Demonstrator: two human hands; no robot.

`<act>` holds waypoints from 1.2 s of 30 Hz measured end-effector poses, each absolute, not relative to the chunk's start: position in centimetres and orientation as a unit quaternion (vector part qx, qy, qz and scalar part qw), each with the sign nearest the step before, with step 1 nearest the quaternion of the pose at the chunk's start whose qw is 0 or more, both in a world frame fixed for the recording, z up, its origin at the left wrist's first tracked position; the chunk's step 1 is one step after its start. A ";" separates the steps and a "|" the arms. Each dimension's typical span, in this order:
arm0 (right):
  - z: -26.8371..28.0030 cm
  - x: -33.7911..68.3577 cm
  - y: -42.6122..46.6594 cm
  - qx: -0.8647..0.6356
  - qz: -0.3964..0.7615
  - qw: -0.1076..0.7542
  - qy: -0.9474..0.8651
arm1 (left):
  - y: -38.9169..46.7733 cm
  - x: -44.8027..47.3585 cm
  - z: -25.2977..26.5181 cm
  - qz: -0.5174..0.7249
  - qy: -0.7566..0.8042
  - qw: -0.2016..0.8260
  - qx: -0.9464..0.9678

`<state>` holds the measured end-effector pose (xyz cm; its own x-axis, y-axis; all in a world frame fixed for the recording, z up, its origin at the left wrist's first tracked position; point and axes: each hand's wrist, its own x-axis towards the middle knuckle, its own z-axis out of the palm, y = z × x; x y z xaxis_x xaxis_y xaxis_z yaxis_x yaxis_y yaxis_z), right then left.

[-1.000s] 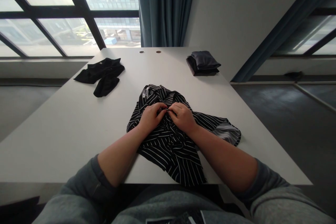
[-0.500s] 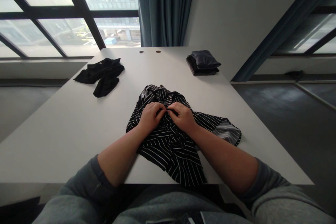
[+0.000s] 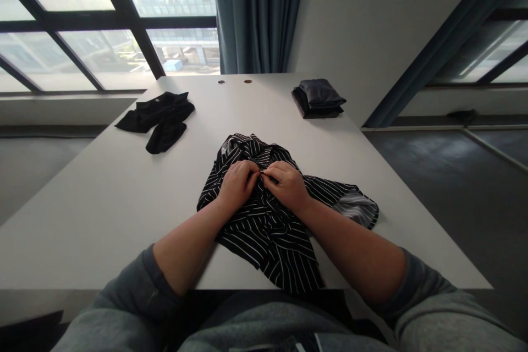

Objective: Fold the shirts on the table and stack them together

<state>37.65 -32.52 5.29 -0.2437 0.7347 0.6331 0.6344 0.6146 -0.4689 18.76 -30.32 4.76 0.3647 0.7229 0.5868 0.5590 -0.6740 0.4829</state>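
A black garment with thin white stripes, probably a shirt [image 3: 289, 253], lies crumpled on the white table in front of me. One sleeve-like part stretches out to the right, its paler inner side showing at the end. My left hand [image 3: 238, 181] pinches the cloth near the middle with thumb and fingers. Facing it, my right hand [image 3: 286, 182] pinches the same spot, the fingertips of both hands almost touching. Whatever small part of the shirt sits between the fingertips is too small to make out. The lower edge of the shirt reaches the table's front edge.
At the back left of the white table [image 3: 136, 203] lies a loose black garment [image 3: 159, 118]. A stack of folded dark clothes [image 3: 319, 98] sits at the back right. Two round cable holes are near the far edge. Beyond stand windows and a blue curtain [image 3: 258, 14].
Both hands stay at the same place on the striped shirt, with only slight finger movement. The whole view has shifted very slightly.
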 end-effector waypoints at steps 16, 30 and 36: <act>5.0 37.7 -32.5 -0.400 0.028 0.463 -0.790 | -30.2 18.7 4.7 0.441 0.375 0.097 0.810; 4.6 38.3 -32.3 -0.381 0.104 0.499 -0.771 | -30.4 18.8 5.6 0.414 0.432 0.234 0.766; 4.9 38.4 -32.3 -0.373 0.111 0.488 -0.781 | -30.1 18.8 5.4 0.411 0.432 0.281 0.752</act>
